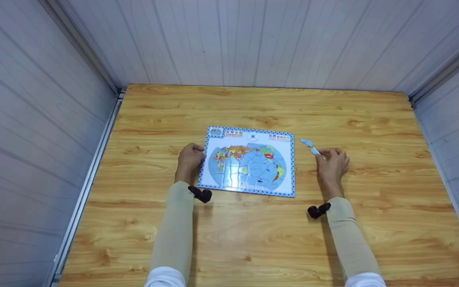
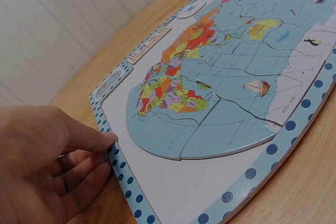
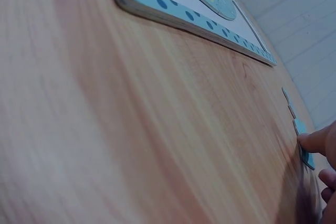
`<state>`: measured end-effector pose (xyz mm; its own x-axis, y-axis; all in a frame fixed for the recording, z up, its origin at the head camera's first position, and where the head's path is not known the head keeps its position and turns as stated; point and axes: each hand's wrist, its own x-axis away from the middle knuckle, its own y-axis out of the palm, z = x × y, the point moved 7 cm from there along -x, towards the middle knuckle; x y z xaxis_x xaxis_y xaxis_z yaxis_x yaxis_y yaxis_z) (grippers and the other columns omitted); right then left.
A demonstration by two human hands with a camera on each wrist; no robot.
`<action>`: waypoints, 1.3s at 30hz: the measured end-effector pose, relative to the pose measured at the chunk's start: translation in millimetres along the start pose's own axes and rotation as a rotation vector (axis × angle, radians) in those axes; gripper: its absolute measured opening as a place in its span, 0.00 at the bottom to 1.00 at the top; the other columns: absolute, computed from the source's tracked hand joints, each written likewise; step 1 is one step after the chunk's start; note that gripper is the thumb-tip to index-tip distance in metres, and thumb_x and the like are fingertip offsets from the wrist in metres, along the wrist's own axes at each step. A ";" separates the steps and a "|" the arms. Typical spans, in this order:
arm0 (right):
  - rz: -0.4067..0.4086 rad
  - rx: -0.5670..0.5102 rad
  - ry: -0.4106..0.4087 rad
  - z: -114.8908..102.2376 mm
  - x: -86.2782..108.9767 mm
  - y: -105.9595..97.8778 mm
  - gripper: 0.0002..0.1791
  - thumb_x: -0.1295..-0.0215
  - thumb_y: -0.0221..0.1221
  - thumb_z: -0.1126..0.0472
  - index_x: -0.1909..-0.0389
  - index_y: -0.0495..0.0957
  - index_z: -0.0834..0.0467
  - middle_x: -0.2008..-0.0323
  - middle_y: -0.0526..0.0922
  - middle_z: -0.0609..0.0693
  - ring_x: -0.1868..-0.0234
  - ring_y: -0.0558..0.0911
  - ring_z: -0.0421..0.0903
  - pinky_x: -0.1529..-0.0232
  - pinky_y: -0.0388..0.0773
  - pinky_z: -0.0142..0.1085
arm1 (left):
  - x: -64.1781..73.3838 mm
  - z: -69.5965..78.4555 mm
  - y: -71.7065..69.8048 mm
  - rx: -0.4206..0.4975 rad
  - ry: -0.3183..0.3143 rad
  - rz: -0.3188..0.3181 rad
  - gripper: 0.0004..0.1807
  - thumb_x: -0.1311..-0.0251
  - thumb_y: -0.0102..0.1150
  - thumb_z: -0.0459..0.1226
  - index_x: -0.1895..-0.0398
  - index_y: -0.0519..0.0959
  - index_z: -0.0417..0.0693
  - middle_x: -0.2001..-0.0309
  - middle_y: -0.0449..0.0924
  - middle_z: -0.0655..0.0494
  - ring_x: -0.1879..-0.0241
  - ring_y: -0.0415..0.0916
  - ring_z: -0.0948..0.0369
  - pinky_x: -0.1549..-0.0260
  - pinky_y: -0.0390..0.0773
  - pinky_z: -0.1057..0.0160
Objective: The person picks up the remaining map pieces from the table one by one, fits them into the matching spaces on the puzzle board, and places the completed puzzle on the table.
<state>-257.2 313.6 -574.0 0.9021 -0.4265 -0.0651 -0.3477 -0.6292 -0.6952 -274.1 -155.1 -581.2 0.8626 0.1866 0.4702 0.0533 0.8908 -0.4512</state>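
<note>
A world-map jigsaw puzzle board (image 1: 249, 192) with a blue dotted border lies flat on the table. My left hand (image 1: 190, 160) holds its left edge; in the left wrist view the thumb (image 2: 106, 139) rests on the dotted border, with the other fingers bent beside the edge. To the right of the board, my right hand (image 1: 332, 165) pinches a blue puzzle piece (image 1: 314, 151). In the right wrist view that piece (image 3: 307, 158) is partly hidden by a fingertip. Just beyond it lies another loose piece (image 1: 306, 142), which looks close to or touching the first.
The wooden table (image 1: 249, 239) meets pale panel walls (image 1: 237, 44) at the back and sides. A metal rail (image 1: 90, 183) runs along its left side. Small black wrist cameras (image 1: 201, 194) sit on both beige sleeves.
</note>
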 end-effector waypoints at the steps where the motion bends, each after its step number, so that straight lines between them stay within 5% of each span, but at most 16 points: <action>1: 0.004 -0.005 -0.007 -0.1 -0.1 0.0 0.11 0.38 0.63 0.57 0.58 0.81 0.59 0.44 0.70 0.59 0.38 0.61 0.60 0.38 0.49 0.57 | -0.3 0.4 0.0 -0.007 0.008 0.003 0.11 0.38 0.53 0.33 0.53 0.75 0.44 0.54 0.75 0.47 0.54 0.72 0.55 0.53 0.73 0.58; 39: -0.051 0.031 -0.054 3.4 1.7 -0.7 0.13 0.37 0.61 0.56 0.58 0.80 0.61 0.42 0.69 0.60 0.37 0.59 0.59 0.38 0.49 0.54 | 2.8 0.2 0.6 0.014 -0.004 -0.004 0.12 0.38 0.54 0.34 0.51 0.74 0.45 0.54 0.74 0.48 0.54 0.71 0.54 0.55 0.72 0.59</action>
<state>-254.5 315.5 -576.0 0.9311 -0.3584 -0.0672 -0.2938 -0.6281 -0.7205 -271.7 -153.9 -580.0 0.8602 0.1848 0.4753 0.0495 0.8973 -0.4386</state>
